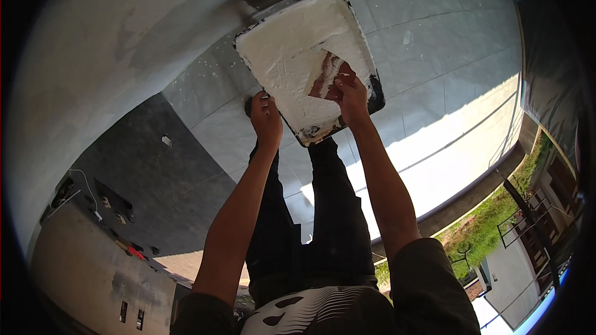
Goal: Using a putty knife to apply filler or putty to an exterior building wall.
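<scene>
The right hand point(352, 100) grips a reddish-brown scraper point(327, 77) streaked with white paste, holding it over the lower right part of a black-edged tray point(376, 94). Thick white paste point(295, 34) covers most of the tray, which is in front of the person above the grey tiled floor point(428, 49). The left hand point(268, 121) is at the tray's left edge with its fingers curled; whether it grips the rim, I cannot tell.
</scene>
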Demonstrator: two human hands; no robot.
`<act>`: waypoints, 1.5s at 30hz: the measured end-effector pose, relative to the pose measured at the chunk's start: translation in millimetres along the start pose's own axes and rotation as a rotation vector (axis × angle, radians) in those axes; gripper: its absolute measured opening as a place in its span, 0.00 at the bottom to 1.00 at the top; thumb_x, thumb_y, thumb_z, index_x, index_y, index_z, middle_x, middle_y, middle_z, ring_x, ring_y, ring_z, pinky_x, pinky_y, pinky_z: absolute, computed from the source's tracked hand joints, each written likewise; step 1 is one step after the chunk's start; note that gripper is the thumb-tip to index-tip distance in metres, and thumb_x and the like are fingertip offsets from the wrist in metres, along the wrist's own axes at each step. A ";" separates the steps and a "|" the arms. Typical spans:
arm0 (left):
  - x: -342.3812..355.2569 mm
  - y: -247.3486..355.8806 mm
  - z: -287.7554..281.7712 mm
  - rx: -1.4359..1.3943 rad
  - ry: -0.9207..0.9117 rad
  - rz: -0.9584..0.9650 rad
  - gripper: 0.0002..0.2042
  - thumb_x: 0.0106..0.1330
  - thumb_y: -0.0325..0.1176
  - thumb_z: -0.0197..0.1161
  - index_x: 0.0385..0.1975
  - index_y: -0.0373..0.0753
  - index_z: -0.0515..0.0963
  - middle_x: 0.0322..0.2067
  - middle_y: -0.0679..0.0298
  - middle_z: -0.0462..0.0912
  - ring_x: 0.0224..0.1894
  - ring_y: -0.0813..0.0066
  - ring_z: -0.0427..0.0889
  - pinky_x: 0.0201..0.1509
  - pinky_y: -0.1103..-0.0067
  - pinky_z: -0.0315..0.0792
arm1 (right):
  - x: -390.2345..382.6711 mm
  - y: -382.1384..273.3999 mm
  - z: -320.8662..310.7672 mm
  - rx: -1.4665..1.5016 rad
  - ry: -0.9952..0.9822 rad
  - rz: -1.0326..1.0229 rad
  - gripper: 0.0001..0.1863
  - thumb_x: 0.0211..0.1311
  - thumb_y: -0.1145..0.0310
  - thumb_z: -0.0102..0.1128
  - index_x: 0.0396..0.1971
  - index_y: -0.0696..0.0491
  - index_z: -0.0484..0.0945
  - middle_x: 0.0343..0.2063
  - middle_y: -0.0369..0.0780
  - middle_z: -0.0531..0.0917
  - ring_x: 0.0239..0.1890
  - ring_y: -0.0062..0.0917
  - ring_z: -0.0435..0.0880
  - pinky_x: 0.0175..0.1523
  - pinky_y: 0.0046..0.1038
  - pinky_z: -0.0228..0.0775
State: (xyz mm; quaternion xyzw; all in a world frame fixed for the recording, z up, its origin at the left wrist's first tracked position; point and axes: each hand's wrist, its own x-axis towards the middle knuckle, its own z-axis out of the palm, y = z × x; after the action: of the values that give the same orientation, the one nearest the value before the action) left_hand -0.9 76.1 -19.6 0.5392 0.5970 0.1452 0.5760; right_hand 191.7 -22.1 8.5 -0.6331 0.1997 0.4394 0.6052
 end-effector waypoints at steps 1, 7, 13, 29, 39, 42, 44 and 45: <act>-0.8 1.1 1.5 0.007 0.013 -0.012 0.14 0.74 0.30 0.58 0.54 0.31 0.75 0.39 0.56 0.83 0.38 0.71 0.82 0.42 0.75 0.75 | 0.9 1.2 -3.4 -0.001 0.001 -0.001 0.15 0.68 0.79 0.57 0.54 0.59 0.76 0.42 0.39 0.83 0.39 0.25 0.86 0.44 0.29 0.83; 4.2 9.4 -5.0 0.128 0.057 0.153 0.14 0.74 0.29 0.56 0.54 0.31 0.74 0.39 0.55 0.83 0.38 0.67 0.82 0.45 0.73 0.74 | 5.0 -0.2 -10.4 -0.249 -0.012 -0.237 0.13 0.68 0.77 0.60 0.52 0.58 0.78 0.38 0.36 0.84 0.37 0.20 0.84 0.39 0.25 0.78; 1.6 13.3 -2.5 0.145 0.072 0.178 0.13 0.73 0.29 0.56 0.54 0.31 0.74 0.39 0.55 0.83 0.37 0.67 0.82 0.42 0.72 0.75 | 10.5 -4.8 -10.6 -0.228 -0.029 -0.257 0.14 0.66 0.79 0.59 0.51 0.60 0.79 0.38 0.39 0.85 0.35 0.22 0.85 0.42 0.25 0.79; 18.3 3.3 -20.9 0.090 -0.045 0.075 0.13 0.74 0.30 0.58 0.54 0.33 0.73 0.39 0.57 0.82 0.35 0.71 0.83 0.40 0.75 0.77 | 21.5 5.7 17.0 0.030 -0.041 -0.128 0.14 0.67 0.78 0.60 0.52 0.58 0.77 0.44 0.40 0.83 0.42 0.27 0.86 0.48 0.30 0.84; 14.2 10.3 -21.2 -0.072 -0.092 -0.103 0.15 0.74 0.35 0.61 0.54 0.34 0.74 0.38 0.62 0.81 0.34 0.78 0.82 0.29 0.81 0.77 | 29.4 32.5 35.9 0.066 0.042 -0.187 0.12 0.66 0.78 0.61 0.48 0.59 0.78 0.41 0.40 0.84 0.40 0.26 0.86 0.44 0.28 0.82; 12.9 11.7 -25.8 -0.029 -0.084 -0.113 0.15 0.74 0.36 0.61 0.54 0.34 0.75 0.38 0.62 0.81 0.35 0.78 0.83 0.31 0.80 0.80 | 18.2 25.3 45.1 0.182 -0.062 -0.071 0.13 0.67 0.78 0.60 0.50 0.58 0.77 0.43 0.40 0.83 0.41 0.28 0.87 0.46 0.31 0.84; 13.6 13.0 -27.1 -0.025 -0.118 -0.181 0.15 0.74 0.37 0.61 0.55 0.38 0.75 0.40 0.68 0.80 0.40 0.80 0.81 0.41 0.78 0.81 | 12.3 21.2 45.5 0.229 -0.106 -0.031 0.13 0.67 0.77 0.60 0.50 0.57 0.78 0.43 0.39 0.84 0.41 0.28 0.87 0.46 0.32 0.85; 13.7 13.7 -26.1 -0.027 -0.120 -0.180 0.15 0.74 0.37 0.61 0.55 0.38 0.75 0.40 0.68 0.80 0.40 0.80 0.81 0.41 0.78 0.81 | 11.0 18.3 42.1 0.140 -0.091 -0.070 0.12 0.67 0.77 0.60 0.49 0.57 0.79 0.41 0.39 0.85 0.40 0.28 0.87 0.46 0.32 0.84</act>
State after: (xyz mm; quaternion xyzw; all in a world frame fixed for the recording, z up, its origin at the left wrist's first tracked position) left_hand -13.0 104.0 -8.3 0.4831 0.6055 0.0685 0.6287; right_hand 169.9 17.1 -6.1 -0.5752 0.1798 0.4313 0.6714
